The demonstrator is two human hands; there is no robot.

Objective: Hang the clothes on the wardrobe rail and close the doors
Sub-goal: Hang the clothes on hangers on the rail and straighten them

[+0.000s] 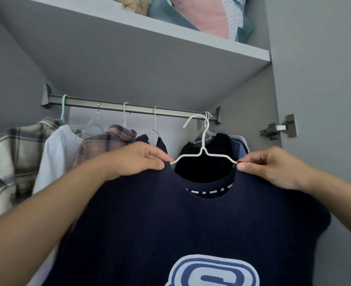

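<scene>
A navy T-shirt with a pale blue emblem hangs on a white wire hanger in front of me. My left hand pinches the shirt's left shoulder at the collar. My right hand pinches the right shoulder at the hanger's end. The hanger's hook is free, just below and in front of the metal wardrobe rail. It touches nothing on the rail.
On the rail hang a plaid shirt, a white garment, a brown checked shirt and dark tops at the right. A shelf above holds folded textiles. A door hinge sits on the right wall.
</scene>
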